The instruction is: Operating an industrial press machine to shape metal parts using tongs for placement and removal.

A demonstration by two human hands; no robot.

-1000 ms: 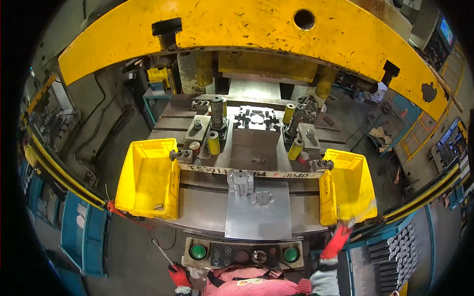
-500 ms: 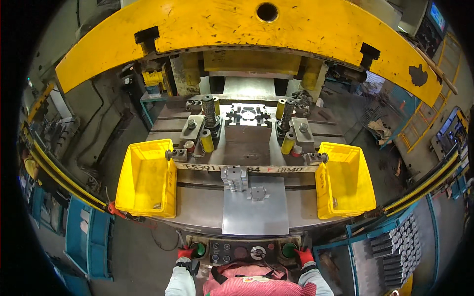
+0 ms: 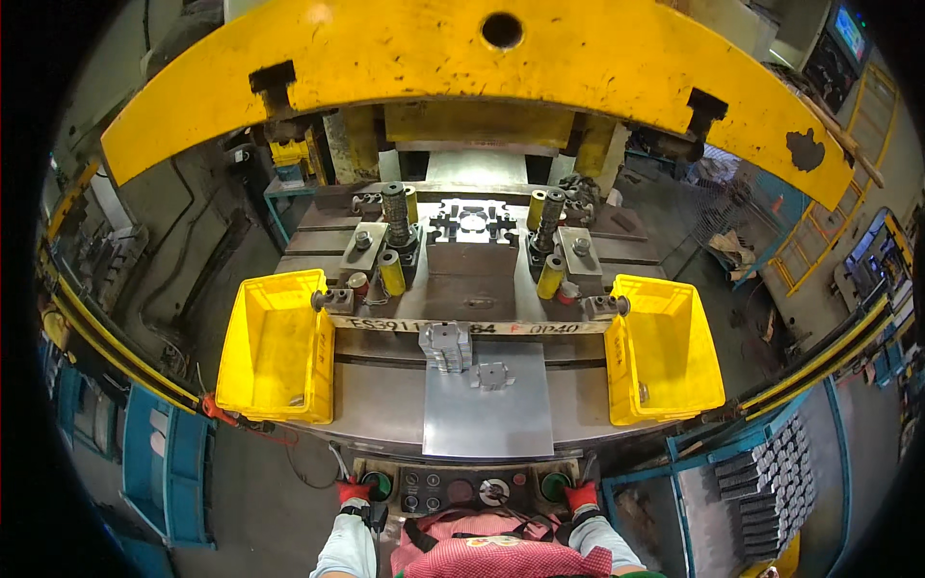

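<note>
My left hand (image 3: 355,492), in a red glove, rests at the left end of a control panel (image 3: 445,491), right beside a round green button (image 3: 379,484). At the panel's other end my right hand (image 3: 581,497), also red-gloved, is next to a second green button (image 3: 556,486). The fingers of both hands are too small and partly hidden to make out. Beyond the panel, a flat metal sheet (image 3: 487,424) lies on the press bed, carrying a stack of grey metal parts (image 3: 446,347) and one single part (image 3: 492,376).
Yellow bins stand left (image 3: 275,352) and right (image 3: 665,352) of the sheet. Behind them is a die (image 3: 472,223) with upright posts, under a yellow press beam (image 3: 501,67). A blue rack (image 3: 674,482) at the right holds stacked metal parts (image 3: 771,491).
The whole scene has shifted slightly left in the picture as the view turns. Both hands stay beside the green buttons, and the metal parts keep their places on the sheet.
</note>
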